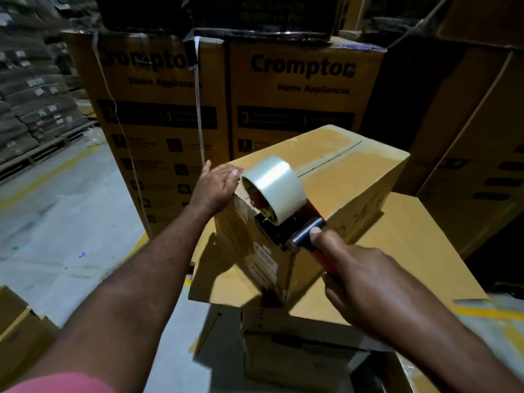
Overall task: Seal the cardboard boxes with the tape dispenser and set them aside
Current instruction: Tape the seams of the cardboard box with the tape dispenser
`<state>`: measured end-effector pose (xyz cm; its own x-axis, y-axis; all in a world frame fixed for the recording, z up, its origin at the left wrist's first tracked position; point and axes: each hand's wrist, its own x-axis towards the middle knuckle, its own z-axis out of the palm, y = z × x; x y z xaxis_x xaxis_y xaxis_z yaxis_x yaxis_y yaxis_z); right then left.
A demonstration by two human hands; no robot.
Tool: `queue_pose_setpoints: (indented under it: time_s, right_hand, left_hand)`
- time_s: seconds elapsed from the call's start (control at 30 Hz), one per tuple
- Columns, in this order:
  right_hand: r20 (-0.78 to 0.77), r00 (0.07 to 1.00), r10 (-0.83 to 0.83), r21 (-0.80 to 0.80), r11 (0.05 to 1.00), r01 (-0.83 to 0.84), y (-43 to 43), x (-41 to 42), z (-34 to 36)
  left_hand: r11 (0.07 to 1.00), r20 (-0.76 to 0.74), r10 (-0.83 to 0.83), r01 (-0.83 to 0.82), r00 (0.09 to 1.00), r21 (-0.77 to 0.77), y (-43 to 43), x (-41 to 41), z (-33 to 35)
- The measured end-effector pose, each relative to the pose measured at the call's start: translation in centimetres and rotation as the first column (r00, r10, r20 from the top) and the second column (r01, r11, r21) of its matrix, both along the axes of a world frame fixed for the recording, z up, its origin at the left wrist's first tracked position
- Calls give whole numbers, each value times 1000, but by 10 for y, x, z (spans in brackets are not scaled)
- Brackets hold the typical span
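Observation:
A brown cardboard box with closed top flaps stands on a bigger flat carton. My left hand rests flat with straight fingers on the box's near left top corner. My right hand grips the red handle of a tape dispenser, thumb on its dark block. The dispenser carries a clear tape roll and sits at the box's near top edge, over the front face. Clear tape shines on that front face.
Tall printed appliance cartons are stacked right behind the box, more brown cartons at the right. A small carton is at the lower left. Grey floor with yellow lines lies left, with stacked sacks on pallets beyond.

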<state>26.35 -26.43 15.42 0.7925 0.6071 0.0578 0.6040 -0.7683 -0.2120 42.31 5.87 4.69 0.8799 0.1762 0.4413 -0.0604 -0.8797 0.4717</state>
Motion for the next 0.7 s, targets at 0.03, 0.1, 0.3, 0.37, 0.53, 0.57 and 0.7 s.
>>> queue_pose_setpoints:
  time_s: [0.03, 0.1, 0.3, 0.37, 0.53, 0.57, 0.7]
  right_hand:
    - [9, 1000, 4, 14, 1000, -4, -1, -1, -2]
    - [18, 1000, 9, 57, 998, -10, -2, -2, -5]
    - [30, 999, 37, 93, 995, -39, -3, 1, -2]
    - [40, 998, 44, 90, 995, -47, -1, 2, -2]
    - [24, 999, 43, 98, 994, -45, -5, 2, -6]
    - [25, 999, 41, 104, 994, -44, -11, 0, -7]
    - [8, 1000, 27, 100, 995, -28, -41, -17, -14]
  left_hand:
    - [994, -45, 31, -27, 998, 102, 1, -1, 2]
    - [968, -97, 91, -65, 991, 244, -2, -4, 1]
    - [824, -49, -63, 24, 997, -566, -70, -44, -6]
    - [771, -34, -27, -1, 999, -637, -81, -51, 0]
    - [864, 12, -5, 10, 1000, -503, -84, -54, 0]
    - [863, 37, 5, 15, 999, -505, -84, -52, -1]
    - [978, 50, 32, -21, 998, -209, -89, -53, 4]
